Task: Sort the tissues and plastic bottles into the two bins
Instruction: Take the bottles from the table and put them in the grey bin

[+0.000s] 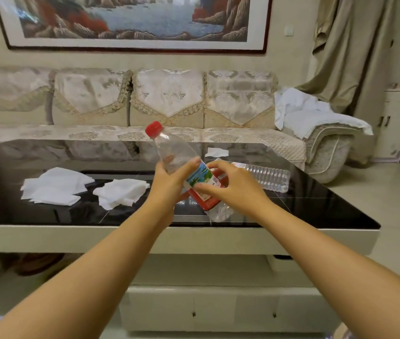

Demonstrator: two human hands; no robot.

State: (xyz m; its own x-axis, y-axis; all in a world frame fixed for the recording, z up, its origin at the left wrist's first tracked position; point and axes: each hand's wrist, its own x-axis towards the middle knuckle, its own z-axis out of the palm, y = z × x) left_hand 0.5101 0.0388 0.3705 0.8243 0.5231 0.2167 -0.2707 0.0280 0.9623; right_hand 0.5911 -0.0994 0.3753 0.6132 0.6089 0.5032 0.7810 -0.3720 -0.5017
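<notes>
Bottle (169,150): we see it tilted at frame centre, red cap, red-blue-green label; writing too small to read.
Left hand (169,178): fingers curled round the bottle.
Right hand (230,184): fingers pinch its label.
Tissues (54,185): middle left, on the black table (328,206).

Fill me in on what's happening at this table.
A person stands at a glossy black coffee table sorting trash. The left hand holds a clear plastic bottle with a red cap, tilted above the table; the right hand has its grip on the labelled lower part of the same bottle. A second empty bottle lies on its side behind it. Two piles of white tissues and one stray tissue are on the table. No bins are in view.
</notes>
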